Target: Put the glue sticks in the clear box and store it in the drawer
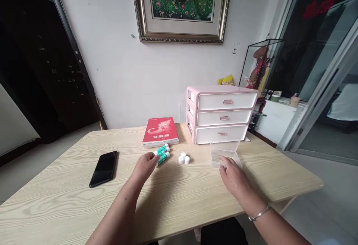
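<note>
My left hand [147,165] is closed on green-and-white glue sticks [163,156] lying side by side on the table, its thumb and fingers at their near left ends. To the right of them stand three small white caps [184,159], grouped close together. A clear plastic box [214,160] with its lid raised sits farther right. My right hand [233,174] grips the near side of that box, and the hand hides part of it. A silver bracelet is on the right wrist.
A black phone [103,169] lies at the left of the wooden table [67,196]. Behind the glue sticks is a red book [160,130]. The pink and white drawer unit [223,118] stands behind the box, near the wall.
</note>
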Available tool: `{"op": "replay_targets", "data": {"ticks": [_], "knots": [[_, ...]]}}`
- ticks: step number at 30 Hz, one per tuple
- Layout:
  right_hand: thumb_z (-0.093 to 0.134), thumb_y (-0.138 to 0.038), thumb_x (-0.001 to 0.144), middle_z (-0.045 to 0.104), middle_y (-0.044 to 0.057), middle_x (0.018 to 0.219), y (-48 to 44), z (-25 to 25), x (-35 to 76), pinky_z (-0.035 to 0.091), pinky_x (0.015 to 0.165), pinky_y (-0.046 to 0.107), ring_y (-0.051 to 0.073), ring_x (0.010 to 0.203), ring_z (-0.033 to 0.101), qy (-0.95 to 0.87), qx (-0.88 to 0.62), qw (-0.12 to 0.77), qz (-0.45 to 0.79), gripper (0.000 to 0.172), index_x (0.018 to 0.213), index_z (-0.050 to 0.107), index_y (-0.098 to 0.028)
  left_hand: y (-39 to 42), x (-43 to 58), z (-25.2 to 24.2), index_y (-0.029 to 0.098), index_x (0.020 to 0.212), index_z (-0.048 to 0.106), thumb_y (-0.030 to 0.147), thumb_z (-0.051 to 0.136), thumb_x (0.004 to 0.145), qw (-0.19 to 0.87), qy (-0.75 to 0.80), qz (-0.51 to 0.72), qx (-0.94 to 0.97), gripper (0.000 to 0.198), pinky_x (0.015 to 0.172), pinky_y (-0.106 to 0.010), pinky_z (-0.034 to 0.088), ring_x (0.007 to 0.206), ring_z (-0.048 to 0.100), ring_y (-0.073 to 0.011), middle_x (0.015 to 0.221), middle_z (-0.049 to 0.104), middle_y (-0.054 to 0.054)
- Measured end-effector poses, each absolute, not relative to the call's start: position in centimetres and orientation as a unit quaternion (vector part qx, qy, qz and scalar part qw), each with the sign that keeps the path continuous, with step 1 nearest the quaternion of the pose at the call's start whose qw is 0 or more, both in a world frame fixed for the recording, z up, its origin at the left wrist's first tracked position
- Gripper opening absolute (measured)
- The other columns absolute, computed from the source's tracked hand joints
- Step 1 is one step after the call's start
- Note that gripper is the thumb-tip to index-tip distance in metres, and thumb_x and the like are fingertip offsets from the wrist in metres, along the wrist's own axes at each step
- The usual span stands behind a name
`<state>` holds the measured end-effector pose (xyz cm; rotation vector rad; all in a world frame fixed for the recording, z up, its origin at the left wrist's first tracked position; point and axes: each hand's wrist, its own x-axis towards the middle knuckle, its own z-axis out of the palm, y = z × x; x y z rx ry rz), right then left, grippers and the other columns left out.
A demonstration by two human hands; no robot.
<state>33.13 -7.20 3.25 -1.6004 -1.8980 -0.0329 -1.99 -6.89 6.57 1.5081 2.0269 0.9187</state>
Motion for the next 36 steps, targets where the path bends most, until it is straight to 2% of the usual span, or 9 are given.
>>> {"op": "replay_targets", "data": {"ticks": [4,6,8,12,16,21,27,33,36], "knots": [[0.042,-0.018,0.088,0.070,0.011,0.110,-8.6,6.2,30.2,0.055,0.081,0.033,0.021,0.093,0.068,-0.733,-0.546,0.405,-0.013,0.030,0.107,0.066,-0.018,-4.0,-1.9,6.5,0.021,0.081,0.066,0.041,0.051,0.083,0.135,0.762,0.322,0.545,0.025,0.062,-0.029,0.039,0.078,0.064,-0.0234,0.087,0.071,-0.008],[0.043,-0.017,0.086,0.073,0.009,0.100,-8.8,7.5,27.9,0.055,0.079,0.031,0.020,0.088,0.069,-0.748,-0.497,0.439,0.007,0.027,0.099,0.067,-0.019,-3.0,-1.5,6.2,0.020,0.094,0.069,0.038,0.053,0.083,0.100,0.764,0.319,0.552,0.026,0.072,-0.032,0.043,0.094,0.064,-0.0270,0.109,0.069,-0.013],[0.044,-0.017,0.087,0.073,0.007,0.096,-8.5,8.3,25.7,0.054,0.079,0.031,0.019,0.085,0.069,-0.755,-0.472,0.454,0.035,0.025,0.097,0.067,-0.020,-2.8,-1.0,5.9,0.018,0.104,0.068,0.034,0.055,0.083,0.075,0.758,0.314,0.567,0.030,0.084,-0.035,0.043,0.107,0.060,-0.0299,0.119,0.065,-0.016],[0.046,-0.015,0.087,0.073,0.007,0.102,-6.0,8.6,22.6,0.051,0.081,0.030,0.018,0.087,0.068,-0.748,-0.501,0.428,0.083,0.025,0.102,0.066,-0.020,-3.9,-0.8,5.3,0.018,0.109,0.068,0.034,0.057,0.084,0.064,0.725,0.301,0.616,0.032,0.095,-0.035,0.042,0.112,0.058,-0.0282,0.117,0.065,-0.014],[0.049,-0.012,0.083,0.071,0.006,0.100,-3.1,7.4,21.1,0.047,0.080,0.028,0.019,0.092,0.065,-0.738,-0.562,0.362,0.097,0.022,0.097,0.065,-0.019,-4.7,-2.2,4.8,0.021,0.112,0.066,0.039,0.059,0.085,0.046,0.687,0.313,0.654,0.034,0.100,-0.040,0.042,0.117,0.053,-0.0289,0.120,0.062,-0.011],[0.050,-0.014,0.083,0.067,0.007,0.101,-1.4,4.5,20.6,0.043,0.082,0.027,0.019,0.093,0.061,-0.752,-0.555,0.348,0.072,0.018,0.094,0.063,-0.019,-3.4,-3.6,3.3,0.019,0.117,0.063,0.040,0.063,0.081,0.040,0.663,0.328,0.672,0.042,0.103,-0.044,0.042,0.120,0.052,-0.0304,0.123,0.059,-0.013],[0.049,-0.014,0.082,0.065,0.008,0.106,-1.0,3.0,22.0,0.042,0.085,0.029,0.021,0.098,0.060,-0.746,-0.570,0.334,0.089,0.023,0.100,0.063,-0.019,-2.9,-3.0,1.5,0.020,0.126,0.059,0.033,0.068,0.076,0.046,0.645,0.301,0.701,0.053,0.103,-0.046,0.041,0.124,0.049,-0.0331,0.133,0.054,-0.015],[0.049,-0.014,0.082,0.067,0.008,0.101,-1.3,3.2,21.4,0.042,0.080,0.028,0.020,0.092,0.061,-0.733,-0.577,0.319,0.167,0.019,0.095,0.063,-0.017,-3.1,-3.0,1.8,0.022,0.113,0.059,0.026,0.068,0.075,0.067,0.666,0.267,0.693,0.040,0.097,-0.041,0.045,0.112,0.056,-0.0285,0.124,0.059,-0.013],[0.050,-0.014,0.082,0.067,0.008,0.098,-1.6,3.0,21.1,0.041,0.079,0.027,0.019,0.089,0.060,-0.742,-0.567,0.318,0.162,0.016,0.093,0.062,-0.018,-3.3,-3.0,2.1,0.021,0.107,0.060,0.025,0.070,0.072,0.049,0.664,0.276,0.693,0.037,0.098,-0.040,0.044,0.113,0.054,-0.0295,0.121,0.060,-0.013]]}}
